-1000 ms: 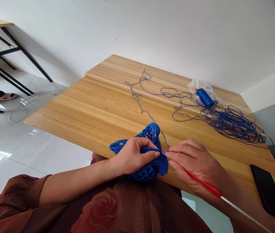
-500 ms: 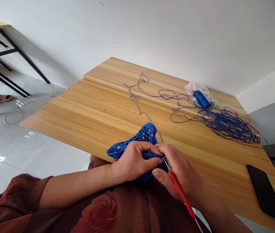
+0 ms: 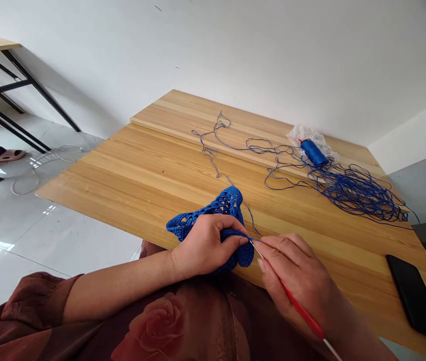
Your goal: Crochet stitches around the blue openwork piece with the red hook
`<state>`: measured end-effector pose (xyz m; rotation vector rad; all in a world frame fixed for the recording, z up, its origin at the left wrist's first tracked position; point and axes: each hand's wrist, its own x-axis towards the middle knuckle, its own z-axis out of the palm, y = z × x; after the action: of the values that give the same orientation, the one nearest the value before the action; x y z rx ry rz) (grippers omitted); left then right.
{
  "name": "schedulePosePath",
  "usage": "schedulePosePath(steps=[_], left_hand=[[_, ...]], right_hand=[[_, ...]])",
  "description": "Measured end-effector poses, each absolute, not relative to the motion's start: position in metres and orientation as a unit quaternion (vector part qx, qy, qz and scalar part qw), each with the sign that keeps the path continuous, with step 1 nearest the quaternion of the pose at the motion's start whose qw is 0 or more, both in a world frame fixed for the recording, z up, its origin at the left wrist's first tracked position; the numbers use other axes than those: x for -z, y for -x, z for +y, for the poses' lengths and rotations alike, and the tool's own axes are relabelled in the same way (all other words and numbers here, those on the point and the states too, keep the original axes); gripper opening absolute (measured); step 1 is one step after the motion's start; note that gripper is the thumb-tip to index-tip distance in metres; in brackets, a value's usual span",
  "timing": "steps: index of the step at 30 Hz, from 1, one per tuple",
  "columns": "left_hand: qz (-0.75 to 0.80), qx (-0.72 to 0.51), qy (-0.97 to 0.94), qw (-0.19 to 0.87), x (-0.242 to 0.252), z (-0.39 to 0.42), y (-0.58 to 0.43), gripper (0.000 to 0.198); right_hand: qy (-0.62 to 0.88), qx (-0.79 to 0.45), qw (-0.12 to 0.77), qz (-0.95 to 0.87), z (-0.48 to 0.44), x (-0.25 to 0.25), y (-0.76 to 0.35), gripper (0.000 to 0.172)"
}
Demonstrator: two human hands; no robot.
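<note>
My left hand pinches the edge of a blue crocheted piece, which hangs over the table's near edge. Its openwork mesh and thick rims show above and below my fingers. In my right hand is a crochet hook with a red handle and thin metal shaft, held like a pen. The hook's tip touches the work beside my left fingertips. Blue yarn runs from the table to my right fingers and on to the work.
Behind my hands, a blue yarn spool lies by a clear plastic bag. A heap of loose yarn spreads at the right. A black phone rests near the right edge of the wooden table. Far left, a person's foot shows.
My right hand and the hook have drawn back to the right, away from my left hand. A short length of yarn now stretches between my right fingers and the work.
</note>
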<state>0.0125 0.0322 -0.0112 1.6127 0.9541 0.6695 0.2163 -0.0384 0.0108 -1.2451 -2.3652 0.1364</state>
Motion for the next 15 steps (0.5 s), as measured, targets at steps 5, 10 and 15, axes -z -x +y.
schedulePosePath(steps=[5,10,15], left_hand=[[0.317,-0.237,-0.621,0.676,0.010,0.040,-0.007,0.015],[0.293,-0.185,-0.491,0.799,0.014,0.044,-0.007,0.017],[0.351,-0.218,-0.374,0.830,0.018,0.040,-0.013,0.025]], right_hand=[[0.439,-0.334,0.262,-0.792,-0.024,-0.026,-0.234,0.025],[0.399,-0.505,0.309,-0.700,-0.014,-0.003,-0.234,0.031],[0.414,-0.268,0.370,-0.787,-0.018,0.011,-0.222,0.028]])
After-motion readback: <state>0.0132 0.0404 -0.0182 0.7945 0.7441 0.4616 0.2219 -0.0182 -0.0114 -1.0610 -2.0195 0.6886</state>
